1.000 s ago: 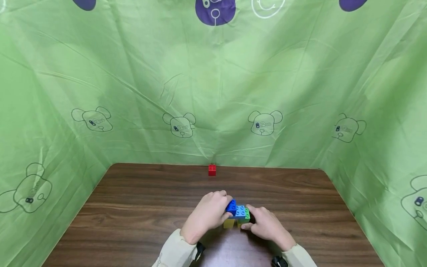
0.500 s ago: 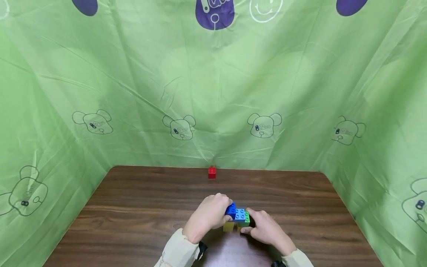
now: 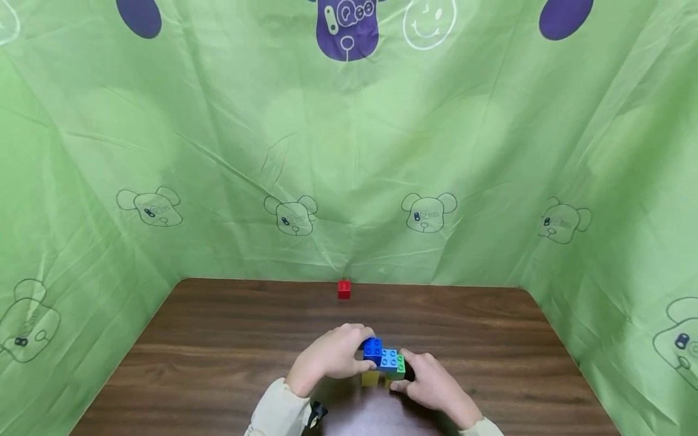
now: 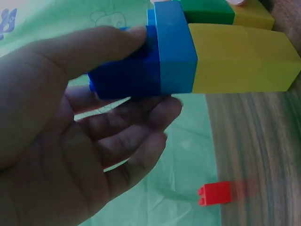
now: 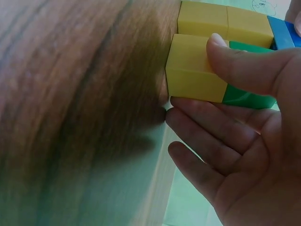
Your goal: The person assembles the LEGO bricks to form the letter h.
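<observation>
A small bridge of toy building bricks stands on the table before me. On its left end sits a dark blue brick (image 3: 373, 348), pinched by my left hand (image 3: 332, 354) with the thumb on the near face and fingers behind. Beneath it a light blue brick (image 3: 389, 358) spans two columns. The left column is two yellow bricks (image 4: 225, 61); the right is a green brick (image 5: 247, 96) on a yellow brick (image 5: 195, 70). My right hand (image 3: 436, 384) grips this right column, its thumb across the yellow brick and fingers on the opposite side.
A red brick (image 3: 344, 290) stands near the back edge of the brown wooden table (image 3: 245, 315). Green cloth (image 3: 349, 151) with printed bear faces hangs around the back and sides.
The head view has tilted up, so everything sits lower in it. More of the dark blue brick's top shows beside my left fingers. My right hand keeps its grip on the column.
</observation>
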A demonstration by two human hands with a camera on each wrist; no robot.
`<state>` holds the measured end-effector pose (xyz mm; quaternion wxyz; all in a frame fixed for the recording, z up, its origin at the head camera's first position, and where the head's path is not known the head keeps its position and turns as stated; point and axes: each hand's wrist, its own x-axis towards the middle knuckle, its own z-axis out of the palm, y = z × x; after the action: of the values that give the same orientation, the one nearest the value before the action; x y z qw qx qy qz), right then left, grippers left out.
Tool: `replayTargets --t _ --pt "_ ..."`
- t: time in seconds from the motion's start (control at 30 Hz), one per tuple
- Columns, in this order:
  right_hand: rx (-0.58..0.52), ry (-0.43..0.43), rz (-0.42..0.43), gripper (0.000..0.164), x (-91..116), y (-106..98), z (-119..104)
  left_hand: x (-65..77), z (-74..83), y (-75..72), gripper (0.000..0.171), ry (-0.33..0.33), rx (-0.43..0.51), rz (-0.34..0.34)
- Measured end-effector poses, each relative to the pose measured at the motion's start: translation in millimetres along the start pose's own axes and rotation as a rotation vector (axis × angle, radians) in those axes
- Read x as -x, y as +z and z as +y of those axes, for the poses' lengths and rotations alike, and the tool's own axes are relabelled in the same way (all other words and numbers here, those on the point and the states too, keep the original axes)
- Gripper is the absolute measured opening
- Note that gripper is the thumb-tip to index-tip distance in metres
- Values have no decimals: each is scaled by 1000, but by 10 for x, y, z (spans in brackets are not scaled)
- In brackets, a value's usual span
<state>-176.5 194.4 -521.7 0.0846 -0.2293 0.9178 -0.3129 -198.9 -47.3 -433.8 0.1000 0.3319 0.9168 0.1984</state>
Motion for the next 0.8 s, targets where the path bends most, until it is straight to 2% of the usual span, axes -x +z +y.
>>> replayTargets --t 0.2,0.27,0.33,0.4,0.5,0.57,0.67,0.8 --pt "1 14 -7 35 12 12 24 -83 -266 -116 42 77 242 -135" --pt "10 10 1 35 7 6 18 -128 -386 -192 47 78 297 -134" --pt "22 7 7 35 -1 1 5 -188 -499 -259 50 46 310 -80" --pt "43 10 14 38 -8 -3 -13 -259 -605 -297 51 -5 261 16" --pt "59 21 15 44 -12 -15 -36 -389 -742 -288 49 -107 112 183" --pt "66 25 15 45 -10 -13 -41 -475 -820 -244 49 -174 8 260" --pt "72 24 19 42 -2 -2 -51 -582 -920 -137 55 -232 -74 288" --pt "84 18 26 45 2 2 -63 -671 -993 6 69 -282 -66 233"
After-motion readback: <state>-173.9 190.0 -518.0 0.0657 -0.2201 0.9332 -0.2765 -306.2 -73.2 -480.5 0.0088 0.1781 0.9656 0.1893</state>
